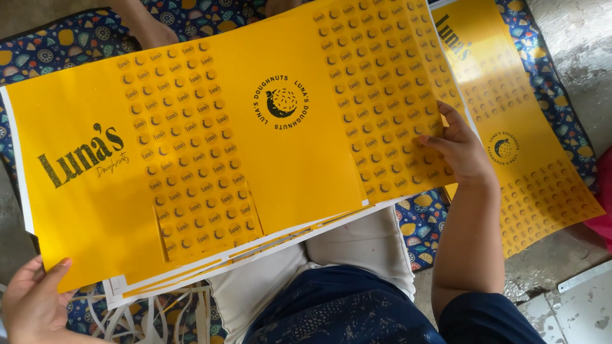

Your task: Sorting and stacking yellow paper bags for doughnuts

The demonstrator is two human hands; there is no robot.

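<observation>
The person holds a stack of yellow printed cardboard sheets (223, 146) spread wide over their lap, with the left hand (32, 299) closed on the near left corner of the stack, thumb on top, and the right hand (459, 150) laid on the right end, fingers spread flat over the print and pinching that edge. Gripping at opposite ends like this probably keeps the long, limp sheets level and squared on one another, since the white edges of the lower ones fan out just below the top sheet. The top sheet is bright yellow, a flat unfolded box blank with cut slits along its near edge, two bands of small dark dots, a round dark emblem in the middle and dark lettering on the left. A second yellow sheet (516, 121) lies just beside it to the right on a patterned blue cloth (70, 38) covering the floor. White paper offcuts (146, 315) lie by the left hand.
</observation>
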